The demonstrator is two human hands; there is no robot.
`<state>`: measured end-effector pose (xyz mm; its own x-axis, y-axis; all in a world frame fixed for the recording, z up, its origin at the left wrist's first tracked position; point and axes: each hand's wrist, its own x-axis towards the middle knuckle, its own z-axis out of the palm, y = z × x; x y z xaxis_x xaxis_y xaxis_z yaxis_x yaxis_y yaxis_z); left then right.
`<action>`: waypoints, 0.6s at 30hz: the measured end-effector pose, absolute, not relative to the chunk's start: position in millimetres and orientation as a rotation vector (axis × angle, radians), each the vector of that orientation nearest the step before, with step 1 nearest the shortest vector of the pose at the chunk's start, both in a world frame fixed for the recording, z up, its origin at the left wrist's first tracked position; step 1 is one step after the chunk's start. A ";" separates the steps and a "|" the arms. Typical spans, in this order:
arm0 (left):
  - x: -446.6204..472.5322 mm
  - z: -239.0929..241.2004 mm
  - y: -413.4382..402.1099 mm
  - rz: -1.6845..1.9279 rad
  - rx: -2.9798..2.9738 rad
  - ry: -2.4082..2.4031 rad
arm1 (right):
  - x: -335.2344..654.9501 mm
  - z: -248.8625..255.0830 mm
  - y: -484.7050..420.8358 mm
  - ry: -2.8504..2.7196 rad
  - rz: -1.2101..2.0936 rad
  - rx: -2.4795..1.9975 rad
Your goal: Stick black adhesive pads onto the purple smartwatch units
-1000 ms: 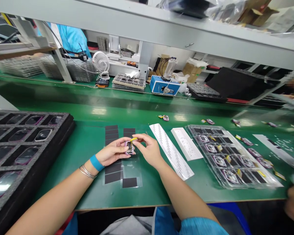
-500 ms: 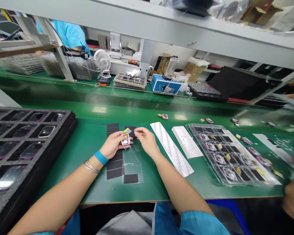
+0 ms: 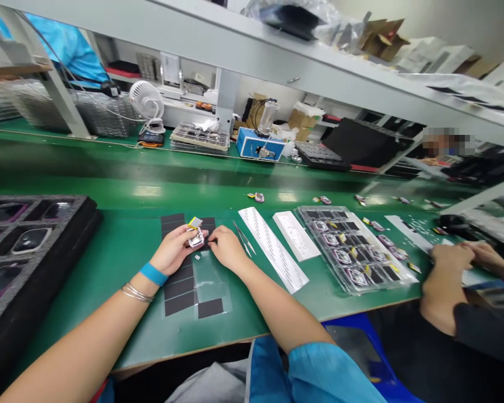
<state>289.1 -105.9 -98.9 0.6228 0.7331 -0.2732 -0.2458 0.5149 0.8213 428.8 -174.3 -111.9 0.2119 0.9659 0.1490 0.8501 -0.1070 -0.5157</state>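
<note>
My left hand [image 3: 172, 251] holds a smartwatch case [image 3: 196, 240] with its inside facing up. A small yellow-edged battery [image 3: 195, 223] sticks up from the case near my thumb. Close to the right side of the case, my right hand [image 3: 230, 249] has its thumb and fingertips pinched together; whatever is between them cannot be made out. Below both hands lie black rectangular stickers [image 3: 180, 305] and a clear backing film [image 3: 213, 285]. A tiny pale piece [image 3: 197, 257] rests just under the watch case. Tweezers [image 3: 245, 242] lie right of my right hand.
A foam tray [image 3: 59, 268] of watch screens stands at left. To the right are a printed white strip [image 3: 273, 252], a white box [image 3: 296, 236] and clear plastic trays [image 3: 340, 288] with watch cases. A co-worker's hands [image 3: 453, 257] are farther right. A shelf beam [image 3: 252, 53] crosses overhead.
My view has turned right, so the bench appears shifted left. My right hand has come lower and closer to the watch case. The tweezers and the tiny pale piece now show.
</note>
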 end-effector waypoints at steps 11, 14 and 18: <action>291.0 -102.7 -102.8 0.678 0.790 0.699 | 427.6 -124.9 -167.3 -1.670 0.262 -1.967; 291.5 -104.5 -102.4 0.693 0.780 0.698 | 429.8 -124.6 -174.0 -1.878 0.125 -1.830; 292.2 -106.2 -102.9 0.715 0.766 0.696 | 435.7 -115.1 -185.8 -1.955 0.031 -1.601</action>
